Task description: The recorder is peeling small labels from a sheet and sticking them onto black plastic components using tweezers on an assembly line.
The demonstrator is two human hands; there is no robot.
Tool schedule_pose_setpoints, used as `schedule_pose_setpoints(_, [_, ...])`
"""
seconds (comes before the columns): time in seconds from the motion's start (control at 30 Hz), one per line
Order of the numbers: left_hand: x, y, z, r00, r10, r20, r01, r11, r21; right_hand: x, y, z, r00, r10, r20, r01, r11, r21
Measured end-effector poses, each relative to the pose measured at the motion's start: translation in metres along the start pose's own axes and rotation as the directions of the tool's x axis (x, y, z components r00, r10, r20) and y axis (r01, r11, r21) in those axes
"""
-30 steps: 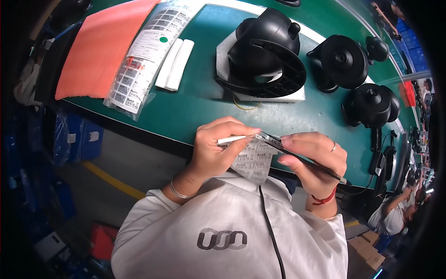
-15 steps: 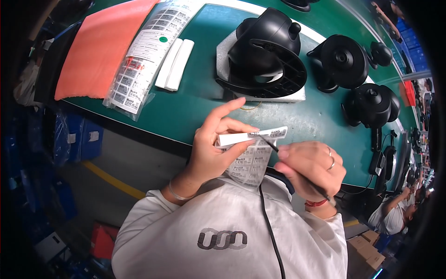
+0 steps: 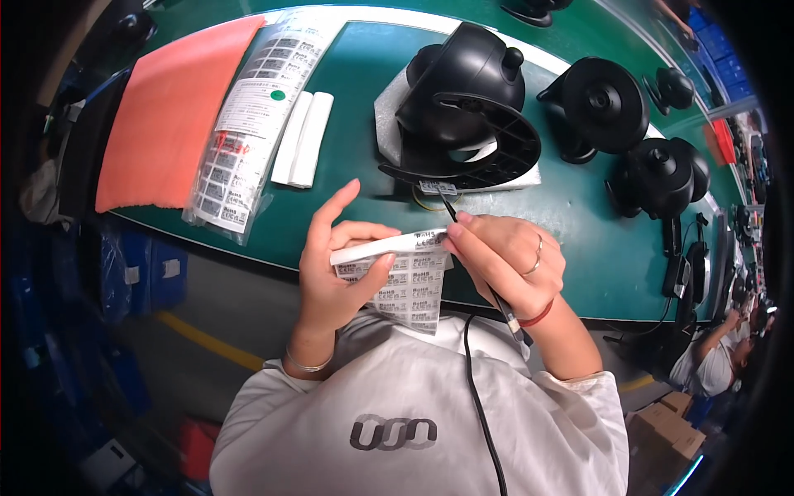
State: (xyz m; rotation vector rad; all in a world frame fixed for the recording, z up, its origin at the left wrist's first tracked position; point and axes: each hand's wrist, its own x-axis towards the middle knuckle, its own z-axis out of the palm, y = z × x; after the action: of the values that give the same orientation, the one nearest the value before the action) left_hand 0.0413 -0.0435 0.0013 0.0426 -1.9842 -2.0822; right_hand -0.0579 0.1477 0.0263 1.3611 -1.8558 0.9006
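In my left hand is a sheet of printed labels, its top edge folded over a white strip and pinched by thumb and fingers. The sheet hangs down in front of my shirt. My right hand grips a slim dark pen-like tool; whether it is a pair of tweezers I cannot make out. A single small label is at the tool's far tip, in front of the lower edge of a black rounded housing. That housing rests tilted on a pale foam block.
Left on the green table lie two white strips, a bag of label sheets and an orange foam sheet. More black housings stand at the right, near black cabled devices. A co-worker sits far right.
The tool's tip has moved from the sheet up to the black housing, now with a label on it. Both hands have shifted left, my left hand still holding the sheet.
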Motion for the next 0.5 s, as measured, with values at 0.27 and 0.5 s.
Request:
schedule_pose_setpoints(0.27, [0.000, -0.003, -0.005, 0.999, -0.018, 0.037, 0.019, 1.000, -0.015, 0.005, 0.003, 0.011, 1.000, 0.001, 0.000, -0.001, 0.999, -0.035])
schedule_pose_setpoints(0.5, [0.001, -0.004, -0.009, 0.998, -0.010, 0.054, 0.011, 1.000, -0.020, 0.004, 0.003, 0.014, 1.000, 0.000, 0.023, 0.001, 0.998, -0.057])
